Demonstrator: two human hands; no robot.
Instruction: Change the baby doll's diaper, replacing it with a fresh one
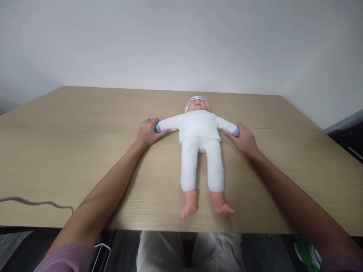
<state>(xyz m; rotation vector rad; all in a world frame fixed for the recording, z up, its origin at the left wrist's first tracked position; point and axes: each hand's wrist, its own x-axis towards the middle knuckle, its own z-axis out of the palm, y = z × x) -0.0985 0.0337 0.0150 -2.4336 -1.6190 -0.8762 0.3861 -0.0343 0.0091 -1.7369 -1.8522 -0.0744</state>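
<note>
A baby doll (200, 126) lies on its back on the wooden table (85, 151), head toward the wall and bare feet toward me. It wears a white top and trousers, blue cuffs and a white headband with blue lettering. Both its arms are stretched out to the sides. My left hand (149, 132) is closed around the cuffed end of the doll's arm on the left. On the other side, my right hand (244, 138) grips the opposite cuffed arm end. The doll's own hands are hidden inside my fingers.
A pale wall (176, 45) rises behind the table's far edge. On the left, a light cable (36, 203) runs across the tabletop near the front edge. A dark object (347, 132) stands beyond the table at the right. My legs (161, 251) are below the front edge.
</note>
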